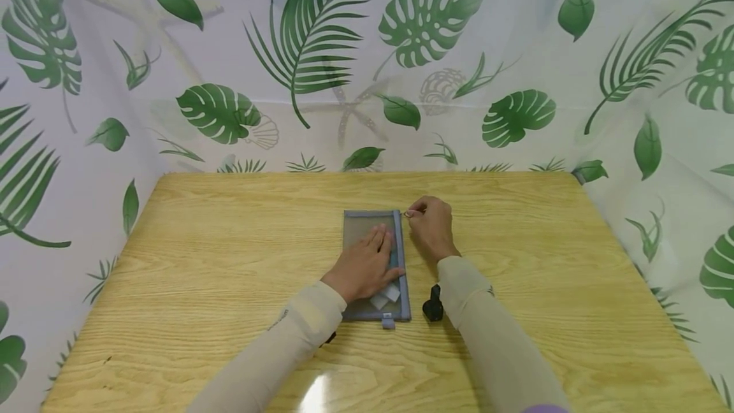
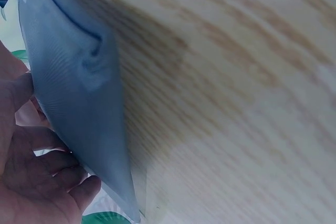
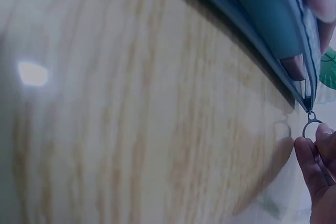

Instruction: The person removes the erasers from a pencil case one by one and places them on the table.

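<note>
A grey-blue mesh zip pouch (image 1: pixel 352 228) lies on the wooden table, its long zipped edge on the right. My left hand (image 1: pixel 367 263) rests on top of it with fingers extended; the left wrist view has fingers along the pouch's (image 2: pixel 79 93) edge. At the pouch's far right corner, my right hand (image 1: pixel 432 225) pinches the ring-shaped zipper pull (image 3: pixel 305 131) between thumb and finger. In the right wrist view the pouch's long edges stand apart, with a light blue item (image 3: pixel 268 19) between them. White pieces (image 1: pixel 391 292) show through the mesh near my left palm.
The wooden table (image 1: pixel 229 241) extends around the pouch. A leaf-printed cloth (image 1: pixel 344 139) stands behind the table and along its sides. Black wrist gear (image 1: pixel 433 308) hangs by the right sleeve. A small fabric tab (image 1: pixel 388 322) sticks out from the pouch's near edge.
</note>
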Demonstrator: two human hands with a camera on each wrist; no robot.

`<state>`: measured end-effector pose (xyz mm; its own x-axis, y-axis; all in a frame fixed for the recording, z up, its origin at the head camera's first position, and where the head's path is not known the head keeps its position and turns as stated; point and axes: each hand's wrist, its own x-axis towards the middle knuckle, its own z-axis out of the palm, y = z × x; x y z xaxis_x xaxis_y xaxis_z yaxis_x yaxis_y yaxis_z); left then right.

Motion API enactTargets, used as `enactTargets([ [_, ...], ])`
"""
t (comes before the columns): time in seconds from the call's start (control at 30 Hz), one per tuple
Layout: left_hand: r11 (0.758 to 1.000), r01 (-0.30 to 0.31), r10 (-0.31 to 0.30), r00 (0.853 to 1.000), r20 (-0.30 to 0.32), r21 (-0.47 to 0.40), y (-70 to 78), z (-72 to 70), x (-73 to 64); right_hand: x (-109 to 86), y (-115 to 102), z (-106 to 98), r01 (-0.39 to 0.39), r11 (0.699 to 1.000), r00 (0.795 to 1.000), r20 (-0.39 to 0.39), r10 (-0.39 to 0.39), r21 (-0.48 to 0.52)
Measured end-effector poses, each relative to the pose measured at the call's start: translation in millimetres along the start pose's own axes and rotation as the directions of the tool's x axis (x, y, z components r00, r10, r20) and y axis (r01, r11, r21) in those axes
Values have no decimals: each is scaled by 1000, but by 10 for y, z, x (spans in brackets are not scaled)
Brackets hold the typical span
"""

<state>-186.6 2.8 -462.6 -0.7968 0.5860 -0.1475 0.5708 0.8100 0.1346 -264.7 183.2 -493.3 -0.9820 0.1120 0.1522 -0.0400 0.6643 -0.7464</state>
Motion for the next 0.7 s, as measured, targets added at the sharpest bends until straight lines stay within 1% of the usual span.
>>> enactTargets([
  [0.47, 1000, 6, -6, 1000, 7, -8, 1, 8, 4, 25, 12, 27, 19, 1000, 999, -34, -19, -11],
  [0.7, 1000, 6, -6, 1000, 14, -7, -6, 11, 7, 31, 1, 25, 1, 1000, 999, -33, -1, 1],
])
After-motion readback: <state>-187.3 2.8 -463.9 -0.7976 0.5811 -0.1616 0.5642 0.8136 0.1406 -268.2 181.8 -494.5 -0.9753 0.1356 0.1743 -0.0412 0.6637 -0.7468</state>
